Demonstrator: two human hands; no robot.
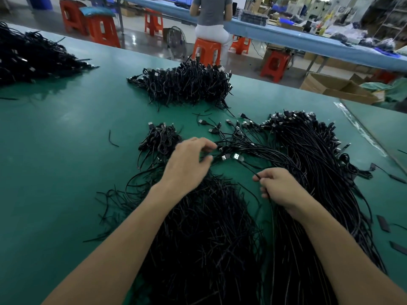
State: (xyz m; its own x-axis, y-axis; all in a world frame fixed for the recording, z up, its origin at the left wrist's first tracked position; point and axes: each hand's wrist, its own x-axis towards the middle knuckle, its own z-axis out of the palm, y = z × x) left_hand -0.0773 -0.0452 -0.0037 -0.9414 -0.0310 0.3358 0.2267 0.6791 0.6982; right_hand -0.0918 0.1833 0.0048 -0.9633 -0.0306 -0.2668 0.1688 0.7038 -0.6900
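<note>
Hands at work among black USB cables on a green tabletop (66, 155), seen from the head camera. Right hand (280, 187): fingers curled, thumb and forefinger pinching one thin cable (248, 167), which runs up and to the left from the fingertips to a silver-tipped plug (236, 156). Left hand (188, 165): fingers bent, forefinger and thumb held apart, with their tips just beside a cluster of plug ends (222, 154); motion blur hides whether anything is gripped.

Both forearms lie over a loose heap of cables (209, 238) that spreads toward the near edge. To the right, touching the right wrist, a long sheaf of straight cables (319, 164) lies with its plugs gathered at the far end. A small pile of coiled cables (160, 139) sits just beyond the left hand, and a larger pile of coiled cables (187, 84) lies farther back, well apart from the hands. Another dark heap (26, 56) occupies the far left corner. Short black strips (383, 223) lie scattered near the right edge.

Background: a person (211, 12) seated on an orange stool (207, 50) at a blue bench (286, 36), back to the camera; open cardboard boxes (334, 86) stand on the floor beyond the tabletop.
</note>
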